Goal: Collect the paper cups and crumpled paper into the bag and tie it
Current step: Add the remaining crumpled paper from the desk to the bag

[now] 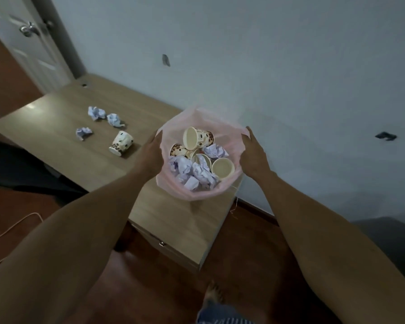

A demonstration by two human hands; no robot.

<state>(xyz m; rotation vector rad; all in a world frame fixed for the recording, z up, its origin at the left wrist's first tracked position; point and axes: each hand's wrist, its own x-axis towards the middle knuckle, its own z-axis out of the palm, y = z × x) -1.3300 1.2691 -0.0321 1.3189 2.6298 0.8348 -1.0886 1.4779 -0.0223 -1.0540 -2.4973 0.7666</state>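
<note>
A thin pink plastic bag (198, 191) stands open on the right end of the wooden desk (56, 141). Inside lie several spotted paper cups (198, 136) and crumpled white paper balls (197, 174). My left hand (151, 155) holds the bag's left rim, and my right hand (254, 153) holds its right rim, keeping the mouth wide. Further left on the desk, one spotted paper cup (121, 143) lies on its side. Three crumpled paper balls sit beyond it: one at the back (96, 112), one to its right (114, 119), one nearer (83, 132).
The desk stands against a pale wall, with a drawer front (164, 244) below its near edge. A white door with a metal knob (28, 29) is at top left. A thin cable (12, 226) runs over the brown floor. My foot (214, 293) shows below.
</note>
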